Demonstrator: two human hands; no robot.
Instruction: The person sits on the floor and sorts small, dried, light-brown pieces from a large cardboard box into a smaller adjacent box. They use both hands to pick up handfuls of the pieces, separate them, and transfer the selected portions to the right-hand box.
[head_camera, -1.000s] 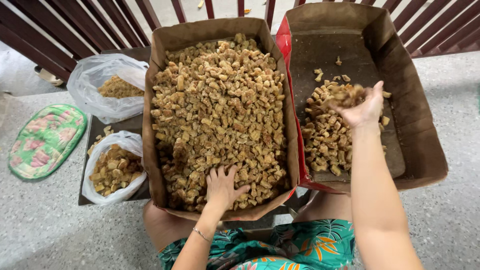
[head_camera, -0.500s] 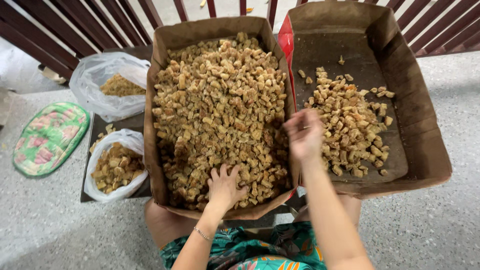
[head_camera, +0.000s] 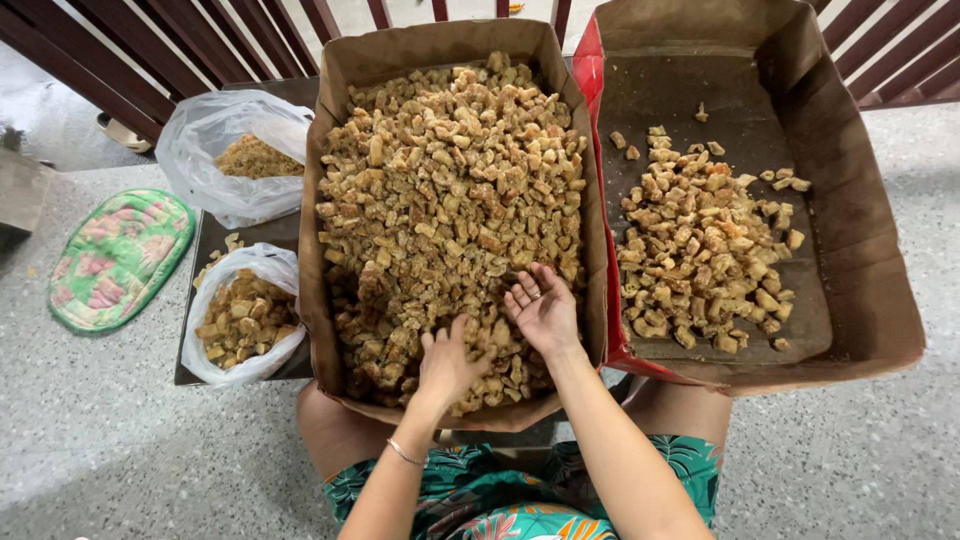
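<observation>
Currently, both hands are sunk into the heap of small golden-brown fried pieces filling the brown cardboard box on the lap: the left hand is curled loosely over some pieces, the right hand lies palm-up, fingers spread, nothing clamped. Pieces could be spilled over the low near edge, or scattered short of the red-edged cardboard tray alongside.

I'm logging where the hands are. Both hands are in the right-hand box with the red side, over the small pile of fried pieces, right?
Not quite. The head view shows both the left hand and the right hand in the full left-hand box, not the red-sided box.
</observation>
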